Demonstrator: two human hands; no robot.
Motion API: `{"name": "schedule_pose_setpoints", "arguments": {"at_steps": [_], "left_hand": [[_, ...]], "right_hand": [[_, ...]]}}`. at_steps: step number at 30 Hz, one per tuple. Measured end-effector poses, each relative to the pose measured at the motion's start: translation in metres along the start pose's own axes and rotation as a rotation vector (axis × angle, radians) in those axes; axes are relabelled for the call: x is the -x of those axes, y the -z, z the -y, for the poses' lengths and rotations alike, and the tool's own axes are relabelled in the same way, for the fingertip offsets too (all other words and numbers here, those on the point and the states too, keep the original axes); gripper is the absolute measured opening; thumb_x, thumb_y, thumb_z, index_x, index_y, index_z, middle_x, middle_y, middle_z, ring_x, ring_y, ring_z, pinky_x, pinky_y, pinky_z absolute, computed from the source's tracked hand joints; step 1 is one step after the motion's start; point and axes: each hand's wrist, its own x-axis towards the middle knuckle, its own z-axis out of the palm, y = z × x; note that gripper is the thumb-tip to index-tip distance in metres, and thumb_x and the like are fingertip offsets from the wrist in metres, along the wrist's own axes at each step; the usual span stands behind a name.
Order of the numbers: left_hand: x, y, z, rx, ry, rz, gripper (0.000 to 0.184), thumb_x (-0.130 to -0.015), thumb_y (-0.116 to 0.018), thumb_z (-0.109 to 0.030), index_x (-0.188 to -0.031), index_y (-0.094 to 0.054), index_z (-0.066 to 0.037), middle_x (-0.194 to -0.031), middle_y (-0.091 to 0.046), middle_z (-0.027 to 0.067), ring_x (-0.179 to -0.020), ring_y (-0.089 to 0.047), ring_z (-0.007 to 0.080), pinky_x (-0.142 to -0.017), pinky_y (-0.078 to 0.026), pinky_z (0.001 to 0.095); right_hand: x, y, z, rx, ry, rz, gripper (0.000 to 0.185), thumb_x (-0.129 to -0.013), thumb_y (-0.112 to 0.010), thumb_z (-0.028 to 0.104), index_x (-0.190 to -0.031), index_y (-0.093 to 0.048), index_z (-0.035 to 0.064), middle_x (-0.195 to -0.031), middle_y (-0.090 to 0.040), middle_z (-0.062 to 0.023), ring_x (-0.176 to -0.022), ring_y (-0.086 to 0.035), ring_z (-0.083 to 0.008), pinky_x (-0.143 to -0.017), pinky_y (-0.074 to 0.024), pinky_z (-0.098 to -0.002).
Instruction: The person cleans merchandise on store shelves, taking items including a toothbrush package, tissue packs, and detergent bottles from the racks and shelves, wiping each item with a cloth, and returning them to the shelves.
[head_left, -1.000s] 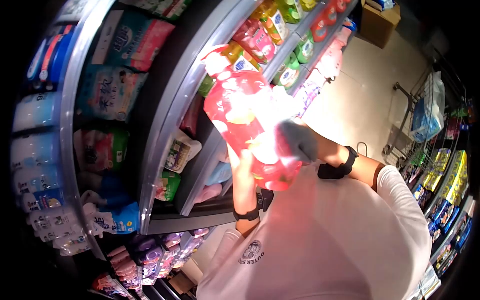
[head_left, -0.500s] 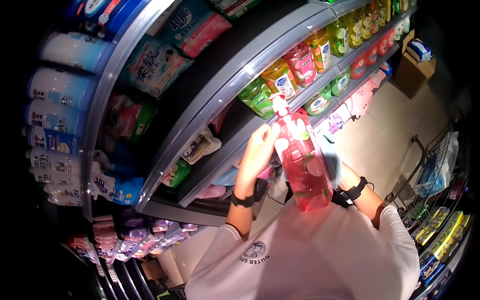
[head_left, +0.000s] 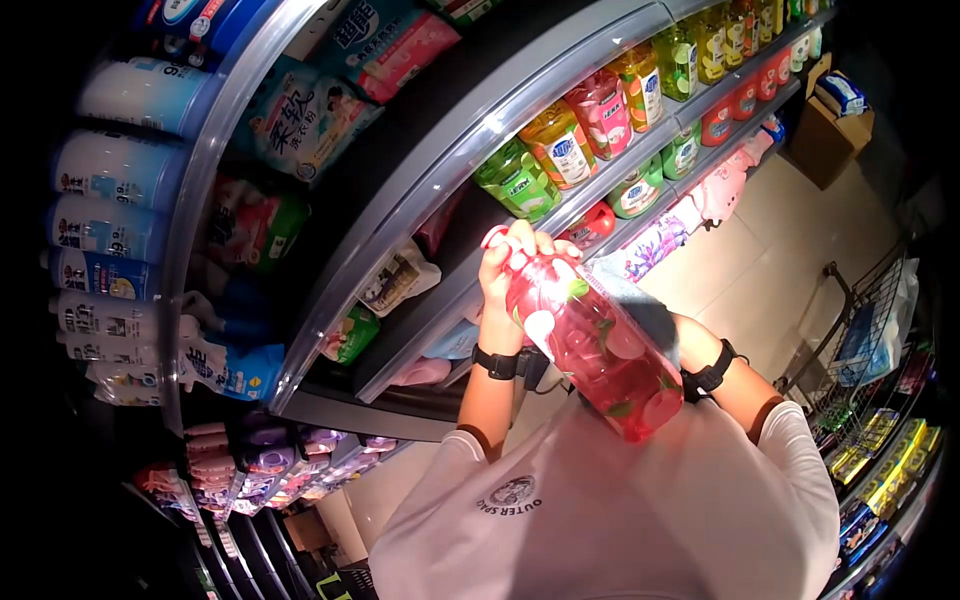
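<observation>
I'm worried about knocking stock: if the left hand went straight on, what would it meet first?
Going on from the left hand, probably the shelf rail below the nearest green bottle; depth is unclear.

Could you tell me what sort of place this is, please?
Probably a supermarket aisle: rows of colourful bottles line the shelves, and a wire shopping cart is nearby.

See-thru red btl (head_left: 600, 350) w/ leaf print tilts R of frame ctr, base lower R; greyish cloth (head_left: 645, 310) beside it.
</observation>
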Motion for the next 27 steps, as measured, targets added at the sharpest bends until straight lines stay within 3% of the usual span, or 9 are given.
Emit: {"name": "schedule_pose_setpoints", "arguments": {"at_steps": [2, 6, 8, 10, 12, 20, 22, 25, 27], "left_hand": [[0.009, -0.011, -0.007, -0.026, -0.016, -0.112, 0.032, -0.089, -0.061, -0.032, -0.073, -0.053, -0.006, -0.087, -0.068, 0.0147, -0.099, -0.062, 0.0444, -0.095, -0.045, 0.0548], [0.022, -0.034, -0.023, -0.214, -0.145, -0.118, 0.031, -0.092, -0.056, -0.031, -0.075, -0.052, -0.005, -0.089, -0.069, 0.0167, -0.104, -0.062, 0.0434, -0.096, -0.045, 0.0546], [0.036, -0.054, -0.028, -0.351, -0.137, -0.302, 0.03, -0.093, -0.055, -0.032, -0.079, -0.052, -0.005, -0.092, -0.068, 0.0181, -0.106, -0.062, 0.0433, -0.098, -0.045, 0.0545], [0.039, -0.08, -0.031, -0.62, -0.156, -0.278, 0.032, -0.09, -0.06, -0.036, -0.081, -0.052, -0.007, -0.089, -0.066, 0.013, -0.108, -0.06, 0.0424, -0.095, -0.047, 0.0531], [0.038, -0.112, -0.03, -0.767, -0.159, -0.24, 0.03, -0.088, -0.062, -0.034, -0.082, -0.051, -0.006, -0.085, -0.064, 0.0125, -0.106, -0.06, 0.0433, -0.093, -0.047, 0.0528], [0.013, -0.152, -0.046, -1.203, -0.256, 0.245, 0.02, -0.08, -0.071, -0.021, -0.084, -0.058, -0.007, -0.085, -0.073, 0.013, -0.089, -0.068, 0.0363, -0.086, -0.047, 0.0463], [0.014, -0.152, -0.045, -1.168, -0.27, 0.121, 0.016, -0.078, -0.07, -0.015, -0.085, -0.06, -0.005, -0.084, -0.072, 0.0143, -0.096, -0.067, 0.0363, -0.089, -0.047, 0.0484], [0.015, -0.145, -0.049, -1.133, -0.194, 0.017, 0.013, -0.075, -0.069, -0.012, -0.08, -0.06, -0.003, -0.086, -0.071, 0.0146, -0.104, -0.065, 0.038, -0.093, -0.046, 0.05], [0.014, -0.151, -0.049, -1.172, -0.184, -0.057, 0.012, -0.075, -0.069, -0.011, -0.078, -0.06, -0.003, -0.089, -0.072, 0.017, -0.105, -0.065, 0.0385, -0.096, -0.046, 0.0494]], "right_hand": [[0.007, 0.007, -0.002, -0.263, -0.198, 0.031, 0.037, -0.101, -0.052, 0.016, -0.136, -0.051, 0.0031, -0.128, -0.057, -0.001, -0.111, -0.054, -0.0076, -0.099, -0.0453, -0.0255], [0.017, 0.03, -0.016, 0.186, -0.038, 0.041, 0.04, -0.099, -0.056, 0.014, -0.137, -0.052, 0.0042, -0.127, -0.059, -0.0015, -0.111, -0.056, -0.0085, -0.096, -0.0476, -0.0267], [0.02, 0.024, -0.007, -0.123, -0.256, -0.019, 0.035, -0.098, -0.055, 0.011, -0.133, -0.056, 0.0042, -0.126, -0.06, -0.0016, -0.11, -0.058, -0.0095, -0.095, -0.0482, -0.027], [0.024, 0.011, 0.007, -0.302, -0.335, -0.145, 0.03, -0.098, -0.053, 0.007, -0.128, -0.059, 0.0044, -0.124, -0.061, -0.0014, -0.11, -0.058, -0.0092, -0.095, -0.0487, -0.0272], [0.021, 0.024, 0.0, 0.112, -0.184, -0.093, 0.027, -0.1, -0.05, 0.008, -0.124, -0.061, 0.0044, -0.121, -0.063, -0.0027, -0.109, -0.059, -0.011, -0.095, -0.0483, -0.0278], [0.01, 0.004, 0.005, -0.217, -0.085, -0.176, 0.045, -0.1, -0.051, 0.037, -0.125, -0.058, -0.0002, -0.117, -0.065, -0.0073, -0.102, -0.062, -0.0163, -0.093, -0.0496, -0.0322], [0.016, 0.013, 0.004, -0.212, -0.115, -0.237, 0.048, -0.09, -0.066, 0.03, -0.127, -0.058, 0.0003, -0.117, -0.065, -0.0068, -0.103, -0.062, -0.0173, -0.094, -0.0491, -0.0323], [0.028, -0.004, 0.019, 0.905, 0.433, -0.09, 0.063, -0.063, -0.084, 0.008, -0.121, -0.062, 0.0025, -0.112, -0.064, -0.002, -0.1, -0.058, -0.0146, -0.091, -0.047, -0.0316], [0.035, -0.001, 0.014, 0.789, 0.457, -0.103, 0.061, -0.065, -0.082, 0.009, -0.122, -0.062, 0.0026, -0.109, -0.063, -0.0016, -0.098, -0.058, -0.0135, -0.089, -0.0474, -0.0311]]}}
